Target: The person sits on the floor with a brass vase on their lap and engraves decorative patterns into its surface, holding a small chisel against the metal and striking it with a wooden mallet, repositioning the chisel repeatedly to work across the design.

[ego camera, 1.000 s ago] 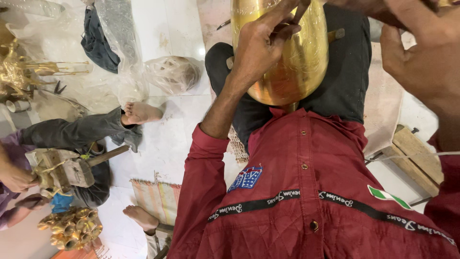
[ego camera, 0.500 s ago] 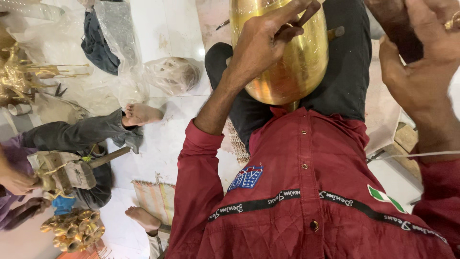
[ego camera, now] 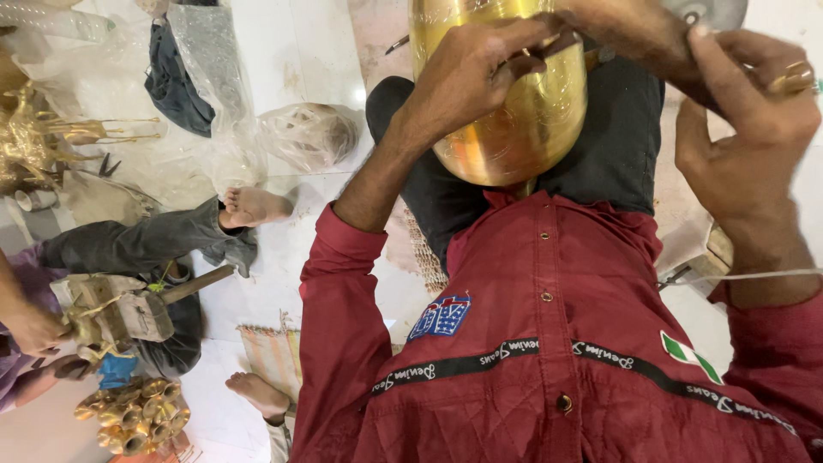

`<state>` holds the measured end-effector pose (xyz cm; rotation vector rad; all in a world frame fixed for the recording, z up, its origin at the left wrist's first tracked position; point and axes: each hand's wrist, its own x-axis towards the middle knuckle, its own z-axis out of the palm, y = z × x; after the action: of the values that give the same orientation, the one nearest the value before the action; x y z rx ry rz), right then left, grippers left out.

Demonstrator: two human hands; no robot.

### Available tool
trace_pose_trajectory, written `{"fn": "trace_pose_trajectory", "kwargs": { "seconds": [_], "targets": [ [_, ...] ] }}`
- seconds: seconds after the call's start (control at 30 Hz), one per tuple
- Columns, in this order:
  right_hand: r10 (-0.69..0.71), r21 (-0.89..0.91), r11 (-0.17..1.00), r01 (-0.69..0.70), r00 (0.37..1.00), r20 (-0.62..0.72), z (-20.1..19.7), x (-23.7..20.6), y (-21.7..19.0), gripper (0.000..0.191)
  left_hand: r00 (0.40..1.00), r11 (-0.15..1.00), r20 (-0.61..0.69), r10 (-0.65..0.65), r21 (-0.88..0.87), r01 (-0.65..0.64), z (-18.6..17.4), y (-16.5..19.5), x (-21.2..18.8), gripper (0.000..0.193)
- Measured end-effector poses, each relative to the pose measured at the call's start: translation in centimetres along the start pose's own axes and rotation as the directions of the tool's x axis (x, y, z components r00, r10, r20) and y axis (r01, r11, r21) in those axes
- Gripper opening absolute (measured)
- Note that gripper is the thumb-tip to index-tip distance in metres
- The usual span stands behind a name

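Note:
A shiny rounded brass vessel (ego camera: 514, 129) rests in my lap against my dark trousers, just beyond my red shirt (ego camera: 557, 343). My left hand (ego camera: 480, 77) wraps over its left side, and a small dark piece shows between the fingers. My right hand (ego camera: 746, 146) is at the right. Its fingers stretch across the vessel's upper part toward my left fingers, and a small gold-coloured bit sits by its knuckles. A thin white string (ego camera: 746, 276) crosses my right wrist.
Another person sits on the white floor at the left, with a bare foot (ego camera: 253, 206) and a hand on a wooden block tool (ego camera: 120, 313). A cluster of small brass bells (ego camera: 129, 416), brass ornaments (ego camera: 34, 137), plastic bags (ego camera: 309, 133) and a dark cloth (ego camera: 176, 77) lie around.
My right hand has come down and nearer to the vessel, its fingers now reaching across the top. My left hand keeps its hold on the vessel.

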<state>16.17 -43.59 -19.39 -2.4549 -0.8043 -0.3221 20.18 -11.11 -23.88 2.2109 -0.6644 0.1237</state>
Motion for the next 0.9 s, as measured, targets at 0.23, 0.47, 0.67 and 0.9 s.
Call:
{"fn": "trace_pose_trajectory", "kwargs": {
  "seconds": [0.23,0.47,0.67,0.9],
  "targets": [
    [0.006,-0.091,0.996,-0.009,1.0,-0.025,0.6,-0.3,-1.1,0.062,0.996,0.997,0.084,-0.038,-0.064,0.043,-0.3,0.0,0.6,0.045],
    [0.129,0.115,0.986,-0.12,0.989,-0.074,1.0,-2.0,-1.2,0.06,0.988,0.998,0.148,0.037,-0.054,-0.029,-1.1,0.8,1.2,0.046],
    [0.242,0.206,0.954,-0.216,0.964,-0.109,1.7,-2.9,-2.7,0.064,0.98,0.994,0.187,0.074,-0.097,-0.057,-1.5,1.2,2.3,0.04],
    [0.265,0.11,0.959,-0.259,0.963,-0.04,2.0,-4.4,-1.6,0.069,0.976,0.986,0.191,0.102,-0.151,-0.073,-2.2,1.6,2.7,0.04]
  ]
}}
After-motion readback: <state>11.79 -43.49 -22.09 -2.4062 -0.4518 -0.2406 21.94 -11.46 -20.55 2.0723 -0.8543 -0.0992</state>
